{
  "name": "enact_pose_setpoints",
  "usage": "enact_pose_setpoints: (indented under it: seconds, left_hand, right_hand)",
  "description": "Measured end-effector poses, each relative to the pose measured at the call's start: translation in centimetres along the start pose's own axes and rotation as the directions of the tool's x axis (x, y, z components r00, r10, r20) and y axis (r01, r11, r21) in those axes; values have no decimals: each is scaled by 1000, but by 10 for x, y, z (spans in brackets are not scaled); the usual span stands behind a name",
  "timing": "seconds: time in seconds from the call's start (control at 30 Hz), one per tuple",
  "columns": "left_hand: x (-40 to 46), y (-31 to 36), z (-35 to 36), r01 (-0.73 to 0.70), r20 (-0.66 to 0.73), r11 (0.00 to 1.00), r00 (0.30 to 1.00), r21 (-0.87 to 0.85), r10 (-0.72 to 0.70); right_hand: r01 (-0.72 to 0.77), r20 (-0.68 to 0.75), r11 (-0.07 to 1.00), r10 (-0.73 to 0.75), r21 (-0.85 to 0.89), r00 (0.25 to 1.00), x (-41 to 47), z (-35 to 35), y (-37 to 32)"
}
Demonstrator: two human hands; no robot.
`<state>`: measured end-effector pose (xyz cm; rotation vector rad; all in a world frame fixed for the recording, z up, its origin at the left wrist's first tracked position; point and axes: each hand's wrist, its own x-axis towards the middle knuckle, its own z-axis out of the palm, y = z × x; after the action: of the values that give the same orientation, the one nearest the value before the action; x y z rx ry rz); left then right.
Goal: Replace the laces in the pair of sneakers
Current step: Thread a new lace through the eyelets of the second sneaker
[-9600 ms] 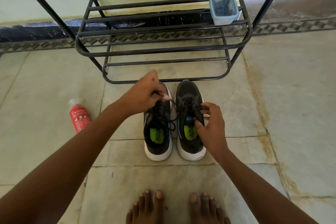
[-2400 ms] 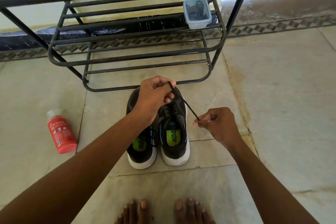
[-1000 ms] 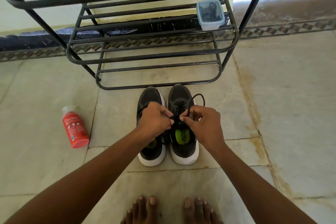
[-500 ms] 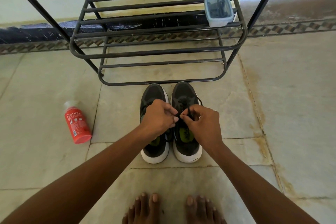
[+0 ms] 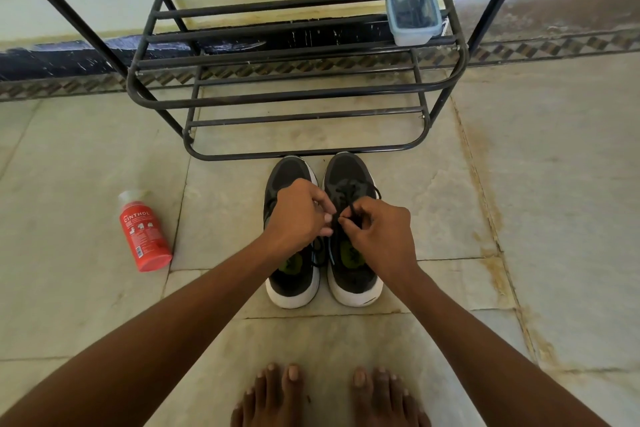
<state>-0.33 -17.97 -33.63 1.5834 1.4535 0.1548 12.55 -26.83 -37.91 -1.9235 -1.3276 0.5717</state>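
Two dark grey sneakers with white soles and green insoles stand side by side on the floor, toes toward the rack: the left sneaker [image 5: 286, 274] and the right sneaker [image 5: 349, 173]. A black lace [image 5: 353, 206] runs across the right sneaker's tongue. My left hand [image 5: 298, 215] and my right hand [image 5: 379, 232] meet over that shoe, each pinching the black lace with curled fingers. My hands hide the eyelets beneath them.
A black metal shoe rack [image 5: 298, 94] stands just beyond the sneakers' toes. A small clear box [image 5: 412, 14] holding dark laces sits on its right shelf. A red Cinthol bottle [image 5: 143, 232] lies on the floor at left. My bare feet [image 5: 329, 395] are at the bottom.
The long slack loop of lace seen a second ago beside the right sneaker has shrunk to a short one. Both hands stay together over the shoe, pinching the lace.
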Motion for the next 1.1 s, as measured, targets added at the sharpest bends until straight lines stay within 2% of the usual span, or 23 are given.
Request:
enact_pose_setpoints:
  seconds: [0.17, 0.27, 0.3, 0.37, 0.43, 0.47, 0.5, 0.53, 0.57, 0.6, 0.63, 0.67, 0.7, 0.73, 0.77, 0.8, 0.83, 0.87, 0.9, 0.93, 0.97, 1.03, 1.1]
  left_hand:
    - [-3, 1, -4, -79, -16, 996, 997, 51, 80]
    - [-3, -2, -9, -124, -167, 980, 975, 154, 149]
    - [-4, -1, -9, -148, -219, 981, 960, 128, 174]
    - [-8, 2, -11, -206, -301, 976, 937, -70, 177]
    - [-11, 8, -17, -266, -288, 882, 944, -389, 158]
    - [-11, 10, -21, -297, -263, 844, 945, -446, 194]
    - [-9, 11, -28, -366, -252, 861, 924, -353, 289]
    - [-6, 9, -35, -457, -199, 885, 879, -91, 434]
    - [-3, 6, -42, -524, -61, 812, 829, 258, 555]
    - [0, 4, -48, -546, 98, 639, 796, 541, 597]
    - [4, 2, -54, -546, 237, 462, 786, 699, 571]
    - [8, -1, -59, -555, 316, 381, 786, 739, 532]
    - [8, 0, -62, -600, 338, 396, 758, 695, 557]
    - [7, 1, -65, -671, 313, 462, 707, 580, 635]
    - [4, 2, -65, -717, 218, 555, 674, 421, 706]
    - [1, 5, -64, -713, 97, 669, 696, 209, 711]
    - [-3, 8, -63, -655, 24, 755, 754, -35, 656]
    - [-7, 11, -60, -565, 8, 788, 811, -245, 584]
    - [-11, 12, -54, -483, 14, 792, 851, -375, 525]
    - [-14, 11, -48, -444, 16, 810, 873, -383, 487]
    - [-14, 7, -42, -446, 7, 846, 884, -292, 468]
    - [-10, -2, -29, -492, -35, 868, 868, 67, 495]
    - [-7, -5, -17, -476, -13, 817, 862, 325, 508]
  right_hand:
    - [94, -68, 994, -90, 55, 994, -7, -2, 9]
    - [129, -109, 989, -120, 75, 987, -16, 0, 19]
    - [120, -109, 989, -111, 84, 988, -18, 1, 24]
    - [93, -111, 989, -80, 115, 991, -22, 5, 30]
    - [67, -121, 986, -49, 151, 991, -24, 9, 31]
    - [58, -131, 985, -36, 163, 991, -25, 11, 31]
    - [53, -146, 984, -28, 170, 989, -25, 12, 29]
    - [50, -161, 984, -22, 171, 987, -27, 13, 29]
    - [50, -173, 984, -20, 172, 985, -27, 13, 28]
    - [51, -180, 984, -20, 171, 983, -28, 14, 28]
    - [49, -185, 985, -17, 167, 983, -27, 14, 28]
    - [43, -187, 986, -12, 163, 982, -27, 14, 28]
    - [39, -191, 986, -7, 163, 982, -27, 14, 29]
    - [36, -196, 985, -2, 166, 981, -28, 14, 29]
    - [33, -204, 985, 2, 171, 979, -27, 15, 29]
    - [29, -209, 984, 9, 177, 978, -27, 15, 29]
    - [24, -211, 984, 14, 179, 977, -27, 15, 29]
    - [23, -211, 984, 15, 178, 977, -27, 15, 30]
    - [25, -208, 985, 11, 171, 978, -27, 15, 30]
    - [27, -204, 986, 7, 163, 979, -27, 15, 31]
    - [30, -200, 987, 2, 155, 980, -26, 15, 32]
    - [46, -193, 988, -18, 145, 981, -26, 15, 32]
    - [73, -193, 987, -45, 140, 980, -27, 17, 32]
